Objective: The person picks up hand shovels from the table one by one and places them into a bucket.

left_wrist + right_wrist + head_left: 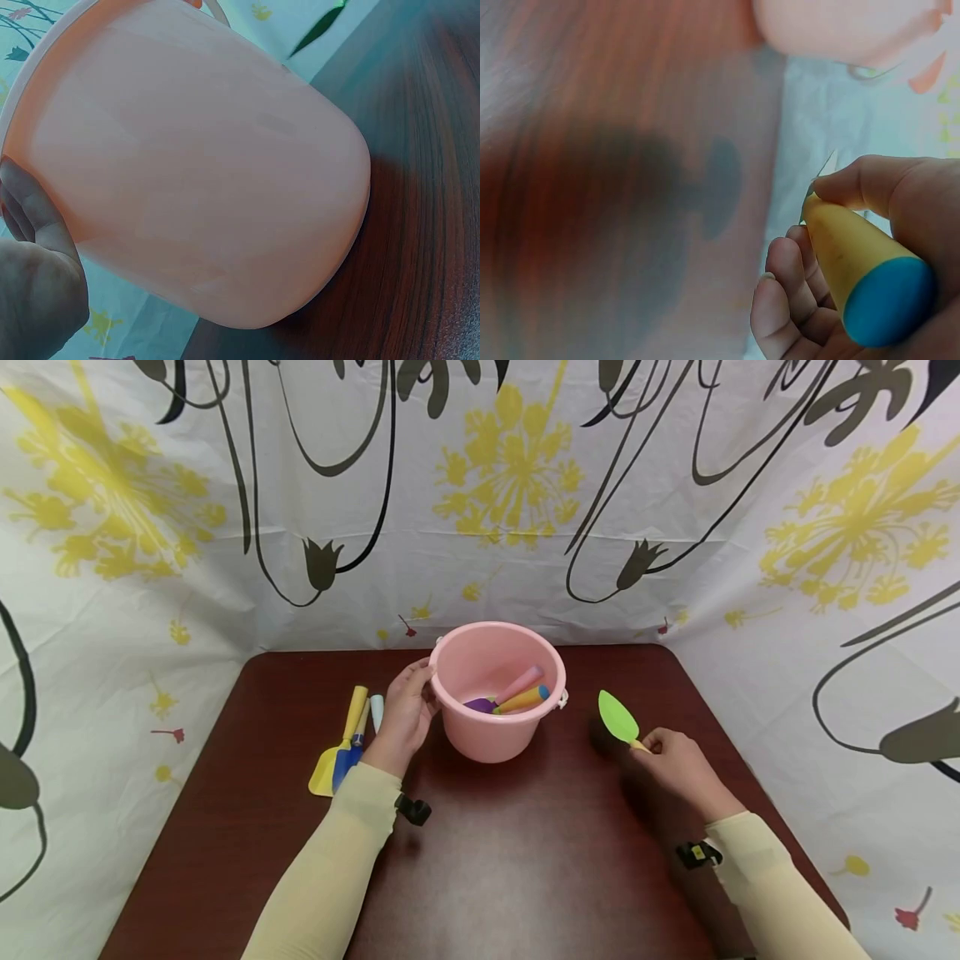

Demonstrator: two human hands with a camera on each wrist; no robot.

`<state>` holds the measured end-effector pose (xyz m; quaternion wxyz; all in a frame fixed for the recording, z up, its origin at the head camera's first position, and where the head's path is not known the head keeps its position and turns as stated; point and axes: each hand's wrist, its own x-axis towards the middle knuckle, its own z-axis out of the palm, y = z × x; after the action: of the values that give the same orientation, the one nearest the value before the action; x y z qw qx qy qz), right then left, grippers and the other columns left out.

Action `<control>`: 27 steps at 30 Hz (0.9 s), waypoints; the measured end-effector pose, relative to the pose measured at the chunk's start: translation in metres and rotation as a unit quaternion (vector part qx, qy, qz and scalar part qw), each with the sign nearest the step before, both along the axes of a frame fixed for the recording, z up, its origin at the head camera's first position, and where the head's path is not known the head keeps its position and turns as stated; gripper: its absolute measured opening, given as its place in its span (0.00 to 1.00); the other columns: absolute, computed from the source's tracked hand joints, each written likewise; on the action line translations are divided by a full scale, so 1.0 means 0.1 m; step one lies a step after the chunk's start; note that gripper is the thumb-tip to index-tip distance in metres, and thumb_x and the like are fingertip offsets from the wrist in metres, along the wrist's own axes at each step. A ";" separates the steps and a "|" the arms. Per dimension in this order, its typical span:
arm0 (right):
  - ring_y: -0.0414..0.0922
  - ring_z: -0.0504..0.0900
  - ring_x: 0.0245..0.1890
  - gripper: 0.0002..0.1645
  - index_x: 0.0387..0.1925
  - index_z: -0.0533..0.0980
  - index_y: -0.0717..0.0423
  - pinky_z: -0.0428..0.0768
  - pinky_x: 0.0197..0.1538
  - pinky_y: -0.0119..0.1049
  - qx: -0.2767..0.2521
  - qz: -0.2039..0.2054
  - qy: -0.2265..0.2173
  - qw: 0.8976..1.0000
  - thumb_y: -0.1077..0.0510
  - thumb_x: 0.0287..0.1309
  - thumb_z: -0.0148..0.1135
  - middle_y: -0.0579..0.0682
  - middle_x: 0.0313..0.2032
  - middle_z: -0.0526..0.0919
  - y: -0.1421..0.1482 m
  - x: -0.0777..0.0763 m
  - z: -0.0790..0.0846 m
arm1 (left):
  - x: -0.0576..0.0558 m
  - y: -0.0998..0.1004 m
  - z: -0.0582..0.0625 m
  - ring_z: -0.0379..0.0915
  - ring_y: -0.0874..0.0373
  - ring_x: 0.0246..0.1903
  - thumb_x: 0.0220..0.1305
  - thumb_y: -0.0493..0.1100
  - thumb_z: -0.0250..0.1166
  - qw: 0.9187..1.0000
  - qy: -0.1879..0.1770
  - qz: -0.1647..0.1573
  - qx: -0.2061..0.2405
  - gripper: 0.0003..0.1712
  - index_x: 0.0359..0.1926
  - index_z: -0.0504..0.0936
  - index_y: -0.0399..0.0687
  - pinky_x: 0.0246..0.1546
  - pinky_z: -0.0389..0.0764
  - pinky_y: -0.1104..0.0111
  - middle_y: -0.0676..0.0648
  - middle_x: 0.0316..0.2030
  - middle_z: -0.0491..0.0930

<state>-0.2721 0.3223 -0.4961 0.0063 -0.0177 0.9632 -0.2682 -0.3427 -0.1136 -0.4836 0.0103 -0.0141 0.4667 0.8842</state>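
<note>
A pink bucket [491, 739] stands at the middle of the table's far part. My left hand [408, 710] grips its rim on the left side, and the left wrist view shows the thumb against the bucket wall [202, 172]. Inside lie a pink-handled tool [521, 685] with a purple end and an orange handle [525, 699] with a blue tip. To the right, my right hand [678, 768] pinches a toy trowel [618, 718] with a green leaf-shaped blade. In the right wrist view its yellow handle [855, 255] ends in blue, with the fingers curled beside it.
Left of the bucket lie a yellow toy shovel [326, 768], a blue-bladed tool [345, 762] and a pale blue handle [377, 710], partly behind the left hand. The dark wooden table [517, 860] meets a patterned white cloth [487, 585] at the back and sides.
</note>
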 end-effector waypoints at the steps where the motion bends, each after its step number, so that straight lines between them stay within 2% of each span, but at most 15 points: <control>1: 0.44 0.71 0.23 0.16 0.37 0.77 0.59 0.71 0.25 0.37 0.000 0.002 0.001 1.000 0.49 0.65 0.65 0.49 0.24 0.76 -0.02 0.01 0.04 | 0.00 0.00 0.00 0.76 0.57 0.41 0.73 0.47 0.62 1.000 0.000 0.000 0.001 0.27 0.65 0.72 0.37 0.40 0.81 0.70 0.30 0.66 0.68; 11: 0.45 0.72 0.23 0.17 0.38 0.77 0.58 0.72 0.26 0.38 -0.004 0.014 0.028 1.000 0.47 0.66 0.65 0.51 0.29 0.79 -0.18 0.08 0.38 | 0.00 0.00 0.00 0.72 0.44 0.53 0.72 0.48 0.63 1.000 -0.004 0.000 0.005 0.25 0.64 0.75 0.40 0.42 0.81 0.69 0.34 0.64 0.71; 27: 0.46 0.75 0.26 0.18 0.39 0.77 0.56 0.73 0.29 0.38 0.001 0.023 0.066 0.998 0.44 0.67 0.64 0.52 0.32 0.82 -0.28 0.11 0.73 | 0.01 0.00 0.01 0.74 0.46 0.50 0.73 0.47 0.62 1.000 -0.005 0.000 0.006 0.24 0.64 0.74 0.39 0.42 0.81 0.69 0.32 0.65 0.70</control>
<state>-0.2611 0.2945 -0.4232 -0.0512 -0.0579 0.9610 -0.2654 -0.3420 -0.1135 -0.4829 0.0127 -0.0187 0.4610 0.8871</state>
